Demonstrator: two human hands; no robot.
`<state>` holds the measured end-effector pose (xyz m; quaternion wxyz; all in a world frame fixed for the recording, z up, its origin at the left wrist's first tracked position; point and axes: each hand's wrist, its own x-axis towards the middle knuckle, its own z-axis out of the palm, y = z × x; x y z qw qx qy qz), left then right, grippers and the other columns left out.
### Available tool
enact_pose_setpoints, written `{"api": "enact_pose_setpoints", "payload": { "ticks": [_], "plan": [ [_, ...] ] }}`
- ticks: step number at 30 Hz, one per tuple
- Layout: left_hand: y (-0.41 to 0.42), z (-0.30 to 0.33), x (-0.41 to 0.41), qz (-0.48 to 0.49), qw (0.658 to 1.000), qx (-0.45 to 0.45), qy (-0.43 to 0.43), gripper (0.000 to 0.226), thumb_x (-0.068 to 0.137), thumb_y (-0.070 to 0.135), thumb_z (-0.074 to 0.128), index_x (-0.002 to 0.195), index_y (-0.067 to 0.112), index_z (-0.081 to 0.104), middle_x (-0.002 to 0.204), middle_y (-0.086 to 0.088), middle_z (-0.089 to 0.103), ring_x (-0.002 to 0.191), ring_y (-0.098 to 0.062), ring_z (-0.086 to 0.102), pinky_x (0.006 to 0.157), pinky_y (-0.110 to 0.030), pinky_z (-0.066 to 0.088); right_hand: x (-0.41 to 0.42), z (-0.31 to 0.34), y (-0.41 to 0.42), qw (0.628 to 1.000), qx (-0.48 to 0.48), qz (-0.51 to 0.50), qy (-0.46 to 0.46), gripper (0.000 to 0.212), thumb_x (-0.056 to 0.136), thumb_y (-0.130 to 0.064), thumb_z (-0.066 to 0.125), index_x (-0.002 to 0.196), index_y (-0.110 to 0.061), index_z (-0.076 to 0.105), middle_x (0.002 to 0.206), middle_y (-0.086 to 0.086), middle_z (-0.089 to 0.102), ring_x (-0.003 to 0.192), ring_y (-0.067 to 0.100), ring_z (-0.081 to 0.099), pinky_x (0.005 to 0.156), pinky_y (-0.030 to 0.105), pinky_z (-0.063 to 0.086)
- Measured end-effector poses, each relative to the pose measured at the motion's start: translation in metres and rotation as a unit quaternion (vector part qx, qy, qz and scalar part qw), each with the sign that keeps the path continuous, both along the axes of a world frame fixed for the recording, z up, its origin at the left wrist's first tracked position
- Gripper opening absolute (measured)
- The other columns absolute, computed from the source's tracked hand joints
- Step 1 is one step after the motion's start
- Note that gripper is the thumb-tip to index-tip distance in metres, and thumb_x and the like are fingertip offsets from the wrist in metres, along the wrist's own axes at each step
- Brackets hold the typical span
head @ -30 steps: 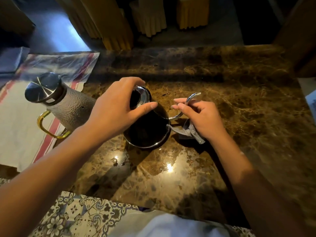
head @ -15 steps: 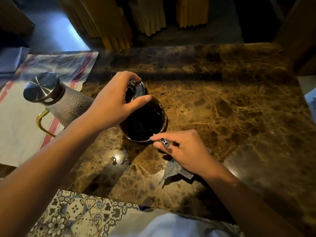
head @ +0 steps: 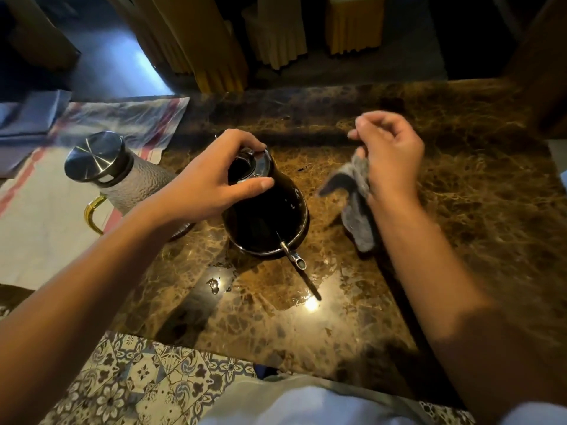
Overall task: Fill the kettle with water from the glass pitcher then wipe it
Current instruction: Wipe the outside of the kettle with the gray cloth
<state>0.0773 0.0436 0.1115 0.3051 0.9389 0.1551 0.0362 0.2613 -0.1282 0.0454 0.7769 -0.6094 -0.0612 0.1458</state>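
Observation:
A dark, glossy kettle (head: 270,219) stands on the brown marble counter (head: 460,210), its thin metal spout (head: 296,259) pointing toward me. My left hand (head: 211,182) grips the kettle's top around the lid. My right hand (head: 389,154) is raised to the right of the kettle, apart from it, and holds a grey cloth (head: 357,207) that hangs down. The textured glass pitcher (head: 122,176) with a steel lid and gold handle stands to the left of the kettle, behind my left forearm.
A white cloth with red stripes (head: 36,228) lies under the pitcher on the left. Small water drops (head: 214,285) sit on the counter in front of the kettle. Yellow-skirted chairs (head: 276,32) stand beyond the counter's far edge. Patterned floor tiles (head: 129,381) show below the near edge.
The kettle has been turned so its spout swung from the right round to point toward me. My right hand left the spout and lifted up and right with the cloth.

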Motion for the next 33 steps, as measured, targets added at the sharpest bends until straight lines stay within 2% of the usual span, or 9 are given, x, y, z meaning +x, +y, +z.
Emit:
{"api": "enact_pose_setpoints", "payload": {
  "ticks": [6, 9, 13, 16, 20, 22, 24, 28, 33],
  "plan": [
    [-0.001, -0.001, 0.0, -0.004, 1.0, -0.001, -0.005, 0.061, 0.087, 0.049, 0.066, 0.138, 0.02, 0.047, 0.133, 0.007, 0.051, 0.118, -0.008, 0.054, 0.098, -0.028, 0.05, -0.018, 0.005, 0.066, 0.992, 0.055, -0.103, 0.058, 0.007, 0.1, -0.016, 0.067, 0.096, -0.013, 0.063, 0.084, 0.002, 0.063, 0.07, 0.008, 0.058, 0.065, 0.02, 0.052],
    [0.0, -0.002, 0.0, -0.006, 1.0, 0.0, -0.012, 0.062, 0.086, 0.05, 0.065, 0.137, 0.02, 0.047, 0.134, 0.005, 0.052, 0.119, -0.009, 0.054, 0.098, -0.026, 0.049, -0.054, -0.01, 0.061, 0.999, 0.007, 0.005, 0.047, 0.006, 0.099, -0.009, 0.064, 0.103, -0.008, 0.061, 0.077, -0.002, 0.067, 0.066, 0.001, 0.064, 0.067, 0.017, 0.054],
    [0.001, -0.004, 0.0, -0.002, 1.0, 0.001, -0.017, 0.063, 0.086, 0.053, 0.064, 0.137, 0.022, 0.047, 0.135, 0.006, 0.052, 0.121, -0.006, 0.053, 0.098, -0.021, 0.048, -0.072, -0.035, 0.037, 0.992, -0.066, 0.099, -0.04, 0.011, 0.093, -0.009, 0.07, 0.101, -0.016, 0.069, 0.093, 0.0, 0.075, 0.088, 0.014, 0.073, 0.078, 0.028, 0.06],
    [0.004, -0.007, -0.001, -0.005, 1.0, -0.003, -0.022, 0.061, 0.089, 0.056, 0.067, 0.137, 0.023, 0.047, 0.136, 0.007, 0.051, 0.122, -0.007, 0.054, 0.099, -0.026, 0.05, -0.073, -0.046, 0.026, 0.984, -0.079, 0.139, -0.077, 0.009, 0.095, -0.011, 0.07, 0.101, -0.018, 0.072, 0.103, -0.005, 0.074, 0.1, 0.01, 0.07, 0.092, 0.035, 0.059],
    [0.006, -0.009, -0.001, -0.019, 0.999, 0.004, -0.029, 0.066, 0.084, 0.059, 0.063, 0.136, 0.022, 0.048, 0.135, 0.003, 0.053, 0.122, -0.012, 0.055, 0.1, -0.032, 0.051, -0.083, -0.062, 0.022, 0.97, -0.139, 0.191, -0.058, 0.034, 0.103, -0.038, 0.058, 0.134, -0.028, 0.066, 0.138, -0.007, 0.063, 0.126, 0.005, 0.059, 0.11, 0.04, 0.051],
    [0.007, -0.01, 0.0, -0.02, 0.999, 0.01, -0.033, 0.066, 0.084, 0.06, 0.062, 0.136, 0.022, 0.048, 0.134, 0.003, 0.054, 0.122, -0.011, 0.055, 0.101, -0.031, 0.05, -0.094, -0.066, 0.02, 0.959, -0.16, 0.226, -0.059, 0.048, 0.108, -0.045, 0.046, 0.153, -0.03, 0.048, 0.159, -0.007, 0.046, 0.144, 0.005, 0.043, 0.12, 0.032, 0.037],
    [0.008, -0.011, 0.0, -0.019, 0.999, 0.01, -0.035, 0.065, 0.084, 0.06, 0.063, 0.136, 0.022, 0.048, 0.135, 0.004, 0.054, 0.123, -0.01, 0.055, 0.102, -0.03, 0.049, -0.105, -0.068, 0.017, 0.954, -0.169, 0.236, -0.067, 0.05, 0.111, -0.04, 0.041, 0.16, -0.03, 0.036, 0.168, -0.011, 0.03, 0.148, -0.003, 0.026, 0.118, 0.021, 0.024],
    [0.009, -0.012, 0.0, -0.019, 0.999, 0.006, -0.038, 0.063, 0.086, 0.056, 0.065, 0.136, 0.022, 0.049, 0.138, 0.004, 0.053, 0.126, -0.008, 0.053, 0.104, -0.027, 0.047, -0.115, -0.063, 0.011, 0.972, -0.06, 0.219, -0.069, 0.034, 0.107, -0.034, 0.05, 0.138, -0.048, 0.051, 0.157, -0.018, 0.04, 0.15, 0.0, 0.033, 0.123, 0.03, 0.03],
    [0.01, -0.013, 0.0, -0.018, 0.999, 0.007, -0.038, 0.061, 0.087, 0.055, 0.065, 0.136, 0.022, 0.049, 0.139, 0.005, 0.053, 0.125, -0.008, 0.054, 0.104, -0.028, 0.049, -0.106, -0.051, 0.024, 0.979, -0.032, 0.145, -0.137, 0.024, 0.101, -0.033, 0.057, 0.119, -0.019, 0.066, 0.126, 0.002, 0.061, 0.12, 0.014, 0.06, 0.106, 0.045, 0.051]
  ]
}}
